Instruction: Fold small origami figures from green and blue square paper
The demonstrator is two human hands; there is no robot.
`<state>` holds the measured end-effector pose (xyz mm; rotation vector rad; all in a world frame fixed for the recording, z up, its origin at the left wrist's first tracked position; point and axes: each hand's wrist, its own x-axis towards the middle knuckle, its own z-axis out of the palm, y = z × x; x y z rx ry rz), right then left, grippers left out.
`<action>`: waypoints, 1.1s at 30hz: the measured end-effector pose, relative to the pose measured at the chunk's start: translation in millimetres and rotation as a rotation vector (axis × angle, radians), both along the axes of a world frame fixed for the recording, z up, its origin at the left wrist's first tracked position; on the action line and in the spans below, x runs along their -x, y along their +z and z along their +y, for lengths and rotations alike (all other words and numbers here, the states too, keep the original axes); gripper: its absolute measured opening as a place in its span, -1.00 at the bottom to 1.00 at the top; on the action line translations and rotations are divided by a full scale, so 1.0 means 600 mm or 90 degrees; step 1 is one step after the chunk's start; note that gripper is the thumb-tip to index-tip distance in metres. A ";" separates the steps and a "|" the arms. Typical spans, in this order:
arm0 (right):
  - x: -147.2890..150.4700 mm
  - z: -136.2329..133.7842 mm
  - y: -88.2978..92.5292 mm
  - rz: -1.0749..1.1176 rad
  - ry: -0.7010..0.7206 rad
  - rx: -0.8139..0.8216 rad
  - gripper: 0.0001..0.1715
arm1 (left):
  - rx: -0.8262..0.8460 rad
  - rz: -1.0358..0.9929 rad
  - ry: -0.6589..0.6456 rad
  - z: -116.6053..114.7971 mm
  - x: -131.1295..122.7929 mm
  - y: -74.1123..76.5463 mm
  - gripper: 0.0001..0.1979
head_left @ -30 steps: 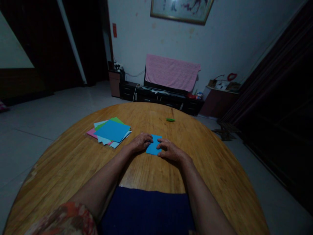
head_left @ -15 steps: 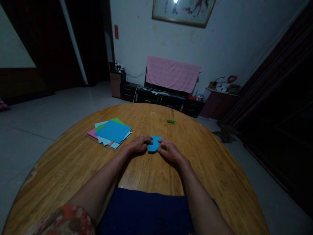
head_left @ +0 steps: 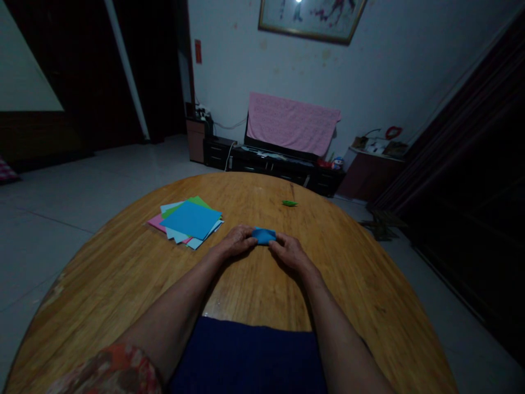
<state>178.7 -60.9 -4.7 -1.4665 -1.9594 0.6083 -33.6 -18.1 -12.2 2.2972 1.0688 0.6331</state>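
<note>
Closest in, a dark blue cloth (head_left: 246, 355) sits at the table's near edge, with a patterned sleeve (head_left: 106, 372) at the lower left. Both bare forearms run forward over the wooden table (head_left: 123, 284) and meet near its middle. There's the left hand (head_left: 237, 242), fingers curled in, tips pinched on the left end of the blue paper (head_left: 263, 235). The right hand (head_left: 289, 251) mirrors it, fingertips closed on the right end. The paper lies low on the tabletop, folded small, its long axis running side to side straight between the two hands, so neither hand is nearer; both touch it. Off to the left, well apart from the left hand, a fanned stack of coloured sheets (head_left: 191, 220) lies flat, a blue one on top. Further out, beyond the right hand, a small green piece (head_left: 289, 203). Past the table, a pink cloth (head_left: 292, 121) drapes over a dark cabinet, a framed picture (head_left: 311, 19) above.
</note>
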 end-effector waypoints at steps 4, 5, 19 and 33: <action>0.012 0.012 -0.011 -0.046 -0.118 -0.068 -0.69 | -0.023 -0.008 0.059 0.002 -0.012 0.000 -0.72; 0.014 0.015 -0.012 -0.061 -0.135 -0.075 -0.70 | -0.024 -0.028 0.064 0.003 -0.015 -0.001 -0.72; 0.018 0.031 -0.013 -0.161 -0.176 -0.065 -0.73 | 0.017 -0.062 0.214 0.009 -0.035 -0.015 -0.40; 0.035 0.036 0.005 -0.327 -0.188 -0.031 -0.61 | -0.183 0.093 0.258 -0.008 -0.050 -0.034 -0.65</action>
